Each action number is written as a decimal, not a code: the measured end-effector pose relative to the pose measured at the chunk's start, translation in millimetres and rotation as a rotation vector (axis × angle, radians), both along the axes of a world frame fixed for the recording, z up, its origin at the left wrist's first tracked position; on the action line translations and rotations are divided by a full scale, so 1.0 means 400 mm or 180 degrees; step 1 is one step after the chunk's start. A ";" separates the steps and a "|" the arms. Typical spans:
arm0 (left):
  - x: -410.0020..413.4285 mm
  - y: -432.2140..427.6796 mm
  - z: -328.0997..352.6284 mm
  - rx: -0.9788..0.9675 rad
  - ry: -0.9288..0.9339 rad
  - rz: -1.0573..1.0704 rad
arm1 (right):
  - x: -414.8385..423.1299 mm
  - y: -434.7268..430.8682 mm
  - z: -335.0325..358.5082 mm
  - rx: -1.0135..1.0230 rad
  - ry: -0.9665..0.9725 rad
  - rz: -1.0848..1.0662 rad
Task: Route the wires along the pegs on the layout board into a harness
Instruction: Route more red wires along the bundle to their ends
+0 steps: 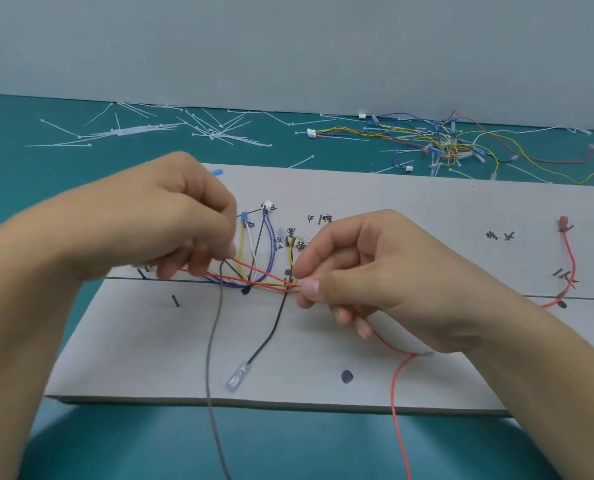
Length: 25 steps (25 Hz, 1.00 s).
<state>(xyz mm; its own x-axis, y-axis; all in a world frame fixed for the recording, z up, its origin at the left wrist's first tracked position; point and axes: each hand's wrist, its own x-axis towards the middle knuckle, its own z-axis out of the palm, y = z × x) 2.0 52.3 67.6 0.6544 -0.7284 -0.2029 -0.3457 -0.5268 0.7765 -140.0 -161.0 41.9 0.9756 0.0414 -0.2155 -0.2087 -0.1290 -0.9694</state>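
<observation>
head view: both hands hover over the layout board (410, 216). the right hand (368, 271) pinches the bundled wires (264, 284) between thumb and forefinger; the left hand (171, 220), fingers curled, grips the same bundle just left of it. spare wires (441, 143) lie beyond the right hand.

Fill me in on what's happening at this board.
A person is laying wires on a layout board to form a harness. The left hand and right hand both pinch the bundle of red and yellow wires stretched between them along the drawn line. A black wire and a grey wire hang loose toward the near edge. Spare wires and cable ties lie behind.
</observation>
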 end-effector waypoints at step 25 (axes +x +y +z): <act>0.000 0.182 -0.060 0.1285 -0.0415 0.0635 | -0.003 0.028 -0.041 -0.1659 -0.0829 -0.0099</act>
<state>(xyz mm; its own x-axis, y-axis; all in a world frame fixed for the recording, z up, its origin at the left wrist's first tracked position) 1.9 124.9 43.7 0.8125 -0.4655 -0.3510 -0.2880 -0.8440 0.4526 -141.3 -149.9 25.4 0.9982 -0.0354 0.0475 0.0167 -0.6004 -0.7995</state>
